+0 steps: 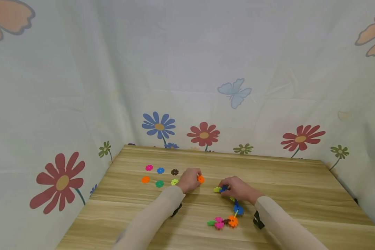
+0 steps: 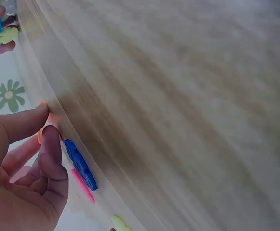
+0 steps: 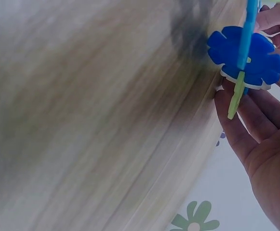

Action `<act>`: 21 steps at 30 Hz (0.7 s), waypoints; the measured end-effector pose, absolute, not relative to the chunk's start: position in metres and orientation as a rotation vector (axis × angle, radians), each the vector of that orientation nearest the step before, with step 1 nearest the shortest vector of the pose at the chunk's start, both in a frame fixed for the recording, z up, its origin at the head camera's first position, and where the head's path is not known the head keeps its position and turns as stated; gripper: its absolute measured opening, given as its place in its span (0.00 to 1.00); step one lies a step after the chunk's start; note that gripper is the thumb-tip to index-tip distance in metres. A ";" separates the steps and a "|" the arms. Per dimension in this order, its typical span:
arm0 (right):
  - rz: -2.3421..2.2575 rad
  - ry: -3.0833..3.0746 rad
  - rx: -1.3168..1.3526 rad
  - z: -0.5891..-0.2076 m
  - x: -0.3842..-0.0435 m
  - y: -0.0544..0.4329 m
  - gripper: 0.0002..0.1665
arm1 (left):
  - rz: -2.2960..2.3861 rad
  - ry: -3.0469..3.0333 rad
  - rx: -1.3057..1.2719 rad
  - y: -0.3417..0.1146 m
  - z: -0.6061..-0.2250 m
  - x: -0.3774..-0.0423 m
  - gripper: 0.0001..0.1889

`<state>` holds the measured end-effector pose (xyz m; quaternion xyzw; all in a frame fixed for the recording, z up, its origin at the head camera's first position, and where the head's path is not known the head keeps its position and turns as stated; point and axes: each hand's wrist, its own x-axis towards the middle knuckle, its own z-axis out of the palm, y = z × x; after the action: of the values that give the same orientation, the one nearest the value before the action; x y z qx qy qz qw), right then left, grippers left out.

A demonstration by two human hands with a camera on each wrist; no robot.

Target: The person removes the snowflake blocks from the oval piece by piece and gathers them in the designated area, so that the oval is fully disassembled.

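Note:
My left hand (image 1: pixel 190 180) pinches an orange flower-shaped plastic disc (image 1: pixel 201 179) between thumb and fingers, close over the table. To its right, my right hand (image 1: pixel 238 188) grips the upper end of a chain of interlocked flower discs. A yellow disc (image 1: pixel 217 189) sticks out past its fingertips, beside a dark blue one. From this hand the chain runs toward the near edge through a blue disc (image 1: pixel 238 209), an orange one (image 1: pixel 232 221), a brown one, a pink one (image 1: pixel 219 223) and a green one (image 1: pixel 211 223). The right wrist view shows a blue disc (image 3: pixel 250 53) close to the fingers.
Left of my left hand, loose flower discs lie in two rows on the wooden table (image 1: pixel 287 180): pink (image 1: pixel 149 167), blue (image 1: pixel 160 170) and brown (image 1: pixel 174 172) behind, orange (image 1: pixel 145 179), green (image 1: pixel 159 184) and yellow-green (image 1: pixel 174 182) in front. A flower-printed curtain (image 1: pixel 181 69) surrounds the table's back and sides.

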<state>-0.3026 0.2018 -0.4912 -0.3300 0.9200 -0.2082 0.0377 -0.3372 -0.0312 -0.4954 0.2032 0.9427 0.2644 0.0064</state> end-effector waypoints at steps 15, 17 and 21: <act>-0.647 2.824 -1.006 -0.491 -0.303 0.201 0.11 | 0.764 2.976 0.537 -0.028 -0.499 -0.339 0.18; -0.644 2.822 -1.005 -0.491 -0.303 0.201 0.11 | 0.761 2.971 0.552 -0.028 -0.498 -0.337 0.15; -0.648 2.826 -1.014 -0.491 -0.303 0.201 0.10 | 0.764 2.952 0.627 -0.027 -0.496 -0.332 0.10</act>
<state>-0.3031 0.2007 -0.4913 -0.3301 0.9194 -0.2109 0.0352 -0.3318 -0.0275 -0.4960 0.2015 0.9481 0.2455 0.0143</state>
